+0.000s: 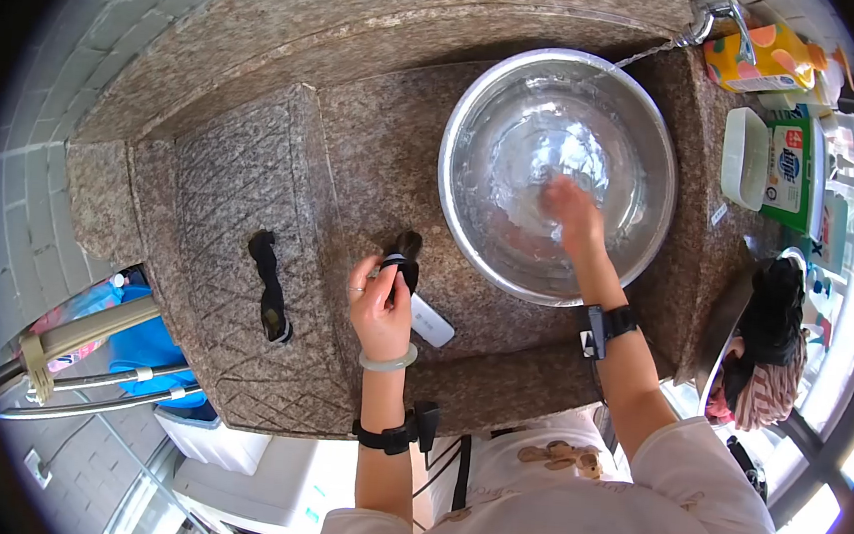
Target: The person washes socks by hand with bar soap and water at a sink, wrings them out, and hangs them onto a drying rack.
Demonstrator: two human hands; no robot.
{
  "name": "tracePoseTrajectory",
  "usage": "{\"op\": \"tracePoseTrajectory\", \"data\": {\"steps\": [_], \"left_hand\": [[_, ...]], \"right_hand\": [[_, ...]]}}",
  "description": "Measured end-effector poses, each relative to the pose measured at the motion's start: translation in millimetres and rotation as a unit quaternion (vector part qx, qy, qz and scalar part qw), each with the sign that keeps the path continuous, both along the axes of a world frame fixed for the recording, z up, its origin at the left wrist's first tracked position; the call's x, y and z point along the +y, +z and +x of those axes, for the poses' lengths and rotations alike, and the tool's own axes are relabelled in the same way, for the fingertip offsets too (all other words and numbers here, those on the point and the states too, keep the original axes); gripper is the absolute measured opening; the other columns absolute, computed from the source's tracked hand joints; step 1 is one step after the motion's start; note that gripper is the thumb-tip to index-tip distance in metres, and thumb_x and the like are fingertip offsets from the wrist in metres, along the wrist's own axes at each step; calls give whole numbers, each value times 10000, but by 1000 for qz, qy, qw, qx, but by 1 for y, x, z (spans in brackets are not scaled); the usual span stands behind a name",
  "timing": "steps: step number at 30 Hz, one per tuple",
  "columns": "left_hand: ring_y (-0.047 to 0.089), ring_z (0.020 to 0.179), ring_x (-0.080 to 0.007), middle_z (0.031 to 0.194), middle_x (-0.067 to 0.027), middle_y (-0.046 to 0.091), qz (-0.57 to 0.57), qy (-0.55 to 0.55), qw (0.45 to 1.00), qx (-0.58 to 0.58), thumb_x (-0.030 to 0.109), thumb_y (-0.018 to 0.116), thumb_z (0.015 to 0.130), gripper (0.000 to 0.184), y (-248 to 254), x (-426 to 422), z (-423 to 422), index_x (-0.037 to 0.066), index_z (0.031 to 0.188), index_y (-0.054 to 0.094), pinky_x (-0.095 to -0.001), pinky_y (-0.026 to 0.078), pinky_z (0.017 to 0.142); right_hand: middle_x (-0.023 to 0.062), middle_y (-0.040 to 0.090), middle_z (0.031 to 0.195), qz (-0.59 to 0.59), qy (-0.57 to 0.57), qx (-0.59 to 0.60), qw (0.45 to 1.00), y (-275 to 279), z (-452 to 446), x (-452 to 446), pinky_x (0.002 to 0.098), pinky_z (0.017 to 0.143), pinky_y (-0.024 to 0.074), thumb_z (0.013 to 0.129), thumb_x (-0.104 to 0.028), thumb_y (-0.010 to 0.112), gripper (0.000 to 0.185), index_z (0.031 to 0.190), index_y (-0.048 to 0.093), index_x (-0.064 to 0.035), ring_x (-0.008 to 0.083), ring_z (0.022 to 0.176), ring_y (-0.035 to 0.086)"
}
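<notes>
**Left hand (pixel 381 309) gripping a small black piece (pixel 408 268), right hand (pixel 573 218) reaching into a round silver metal basin (pixel 474 216)**

The brown speckled stone desk (pixel 387 133) is carrying much around the hands. The basin is taking up its right part, its far rim standing between the right hand and a chrome tap (pixel 702 28), from which a thin stream of water (pixel 649 54) is running toward that rim. Farther right, a yellow-and-orange printed pack (pixel 764 61), a translucent white tray (pixel 745 157) and a green-and-white box (pixel 787 175) are lining the side; a heap of black and pinkish striped cloth (pixel 775 335) is lying nearer. On the left, a long, limp black strip (pixel 268 285) is resting on the desk's grooved surface. Past the left edge, a blue plastic tub (pixel 146 335) is showing partly, metal rails (pixel 105 404) crossing nearby.

The right hand is appearing blurred inside the basin; whether its fingers are spread or together, one cannot tell. The left fingers are hiding much of the small black piece.

That piece is sitting over the desk's middle, between strip and basin, the left fingers and thumb clamping it. Its far end is looking dark and glossy. A grey-white oblong bar (pixel 430 321) is lying just beside, to the near right.
</notes>
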State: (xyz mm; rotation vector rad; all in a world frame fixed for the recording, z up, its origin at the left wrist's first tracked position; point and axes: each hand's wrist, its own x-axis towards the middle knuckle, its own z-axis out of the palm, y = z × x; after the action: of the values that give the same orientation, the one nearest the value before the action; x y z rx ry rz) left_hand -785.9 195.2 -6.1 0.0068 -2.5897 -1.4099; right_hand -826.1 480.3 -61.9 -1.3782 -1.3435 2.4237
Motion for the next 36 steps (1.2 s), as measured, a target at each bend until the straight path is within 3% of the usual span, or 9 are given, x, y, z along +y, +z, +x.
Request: {"op": "tracePoseTrajectory", "data": {"steps": [3, 5, 10, 20, 22, 25, 28, 31, 36], "left_hand": [[572, 710, -157, 1109, -125, 494, 32, 10, 999, -25, -27, 679, 695, 283, -10, 0, 3, -11, 966, 598, -230, 454, 530], [573, 717, -135, 1126, -109, 475, 30, 14, 998, -52, -41, 679, 688, 305, -10, 1, 4, -26, 980, 592, -212, 455, 543], [535, 935, -260, 1161, -143, 420, -42, -8, 991, -128, -32, 704, 617, 455, 15, 12, -8, -31, 1036, 527, -316, 463, 754], [527, 961, -359, 1108, -170, 501, -102, -23, 982, -157, 59, 693, 651, 421, 14, 6, -8, 7, 1035, 530, -396, 457, 786], [541, 943, -351, 1092, -164, 519, -102, -29, 984, -146, 62, 693, 652, 395, 13, 9, -8, 6, 1015, 547, -392, 463, 775], [552, 919, -349, 1081, -158, 521, -117, -37, 983, -140, 68, 695, 652, 387, 14, 15, -10, 5, 1006, 554, -388, 471, 757], [549, 924, -349, 1074, -157, 520, -111, -42, 985, -126, 76, 697, 654, 387, 15, 19, -14, 10, 1009, 556, -390, 470, 753], [554, 911, -342, 1075, -155, 517, -131, -57, 987, -77, 70, 681, 666, 370, 22, 21, -16, 17, 1010, 557, -383, 475, 730], [598, 766, -307, 1009, -131, 562, -139, -65, 985, -75, -6, 609, 681, 279, 35, 9, -10, 32, 957, 591, -349, 487, 620]], "right_hand": [[104, 611, 826, -425, 118, 39, 897, 20, 0, -30, 318, 780, 478, 846, -207, 498, 240, 872, 589, 14, 209, 744, 592], [124, 629, 861, -432, 278, 95, 853, 45, 3, -62, 331, 821, 464, 868, -286, 487, 327, 890, 602, 20, 218, 819, 600], [90, 596, 1041, -156, 383, 140, 900, 97, 5, -112, 318, 873, 413, 886, -404, 464, 420, 1067, 573, -40, 179, 985, 547], [71, 535, 1126, 238, 26, 12, 971, -3, -6, 23, 288, 914, 354, 857, -183, 529, 346, 1154, 508, -9, 161, 1067, 473], [107, 587, 1052, -188, 119, 26, 974, -8, -4, 23, 326, 868, 426, 838, -153, 521, 313, 1110, 537, 3, 206, 988, 550], [132, 635, 921, -400, 281, 66, 870, 33, -8, -23, 347, 839, 471, 843, -164, 471, 273, 1027, 578, 7, 217, 843, 616], [156, 612, 1017, -318, 441, 69, 836, 83, -7, -73, 341, 835, 476, 872, -191, 459, 332, 1119, 539, 15, 244, 933, 600], [95, 564, 901, 216, 472, 158, 840, 82, 8, -114, 283, 608, 472, 754, -132, 655, 342, 1033, 488, -25, 134, 764, 577], [81, 569, 685, 273, 411, 147, 857, 68, 18, -130, 263, 525, 466, 728, -68, 642, 183, 839, 506, -16, 137, 578, 576]]}}
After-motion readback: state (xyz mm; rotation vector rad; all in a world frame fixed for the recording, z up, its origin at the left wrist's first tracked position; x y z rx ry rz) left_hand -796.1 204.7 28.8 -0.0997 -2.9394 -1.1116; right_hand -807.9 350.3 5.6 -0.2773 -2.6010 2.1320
